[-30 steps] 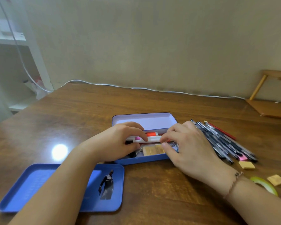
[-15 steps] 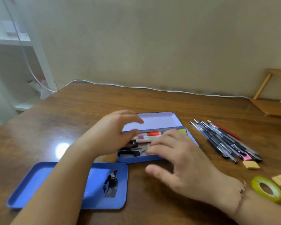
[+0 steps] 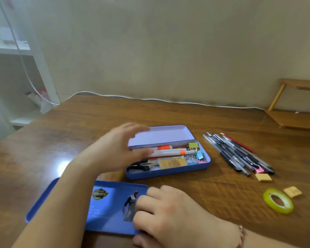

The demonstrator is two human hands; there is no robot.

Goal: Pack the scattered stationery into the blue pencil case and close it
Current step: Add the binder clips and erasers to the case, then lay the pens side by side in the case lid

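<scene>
The blue pencil case [image 3: 168, 171] lies open mid-table, its pale lid [image 3: 161, 136] tipped back. Inside are two white markers [image 3: 170, 152] with orange bands, black scissors [image 3: 141, 165], yellow blocks [image 3: 172, 162] and binder clips [image 3: 195, 151]. My left hand [image 3: 115, 151] hovers blurred over the case's left end, fingers loose and holding nothing. My right hand [image 3: 168, 212] grips the right end of a loose blue tray [image 3: 106, 203] printed with a figure. Right of the case lie a pile of pens [image 3: 236, 153], a pink eraser [image 3: 259, 170], two yellow erasers [image 3: 263, 177] [image 3: 293, 191] and a green tape ring [image 3: 278, 201].
A white cable [image 3: 150, 98] runs along the table's far edge by the wall. A wooden stand [image 3: 293, 119] sits at the back right. White shelves [image 3: 11, 51] stand past the left edge, and a lamp glare [image 3: 63, 167] shows on the wood.
My right hand left the case and came back toward me onto the blue tray's right end. My left hand lifted off the case contents, which now show.
</scene>
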